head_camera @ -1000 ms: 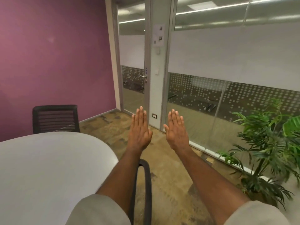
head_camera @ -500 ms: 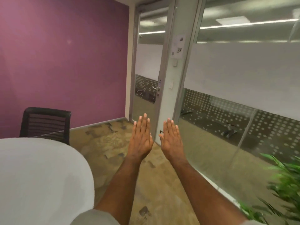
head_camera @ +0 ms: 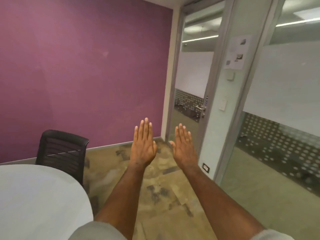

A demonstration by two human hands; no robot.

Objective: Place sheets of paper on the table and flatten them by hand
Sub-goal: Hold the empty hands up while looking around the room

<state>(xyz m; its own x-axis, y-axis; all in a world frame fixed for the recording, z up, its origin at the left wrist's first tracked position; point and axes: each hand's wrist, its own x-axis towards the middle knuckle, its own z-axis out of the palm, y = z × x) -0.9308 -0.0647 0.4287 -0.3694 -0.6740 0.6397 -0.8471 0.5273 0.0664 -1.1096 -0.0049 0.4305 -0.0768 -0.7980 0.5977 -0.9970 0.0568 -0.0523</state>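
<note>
Both hands flat, empty: left hand [head_camera: 143, 149], right hand [head_camera: 184, 148]; table [head_camera: 39, 201] edge left.

table [head_camera: 34, 196]: cut off at 7–9 o'clock edges. chair [head_camera: 60, 149]: lower part hidden behind table. wall notice [head_camera: 236, 52]: print too small to read.

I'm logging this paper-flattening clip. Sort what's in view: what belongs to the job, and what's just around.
Belongs to the job:
left hand, open and empty
right hand, open and empty
white table, no paper on it in view

Just around:
black chair
purple wall
glass door
notice sheet posted by the door
</note>
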